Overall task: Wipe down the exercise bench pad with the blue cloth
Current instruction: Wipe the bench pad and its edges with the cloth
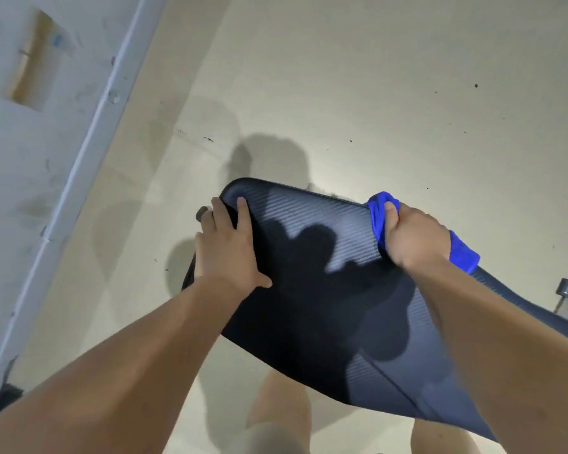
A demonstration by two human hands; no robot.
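Mid-wipe at centre frame: blue cloth (378, 221) bunched in the clenched right hand (415, 239) at the bench pad's (312, 208) upper-right edge, left hand (228, 247) spread bracing its upper-left corner; share already cleaned impossible to tell.

floor (374, 77): pale beige, scuffed, specked | wall (20, 165): white, stained, left | light: hard shadows
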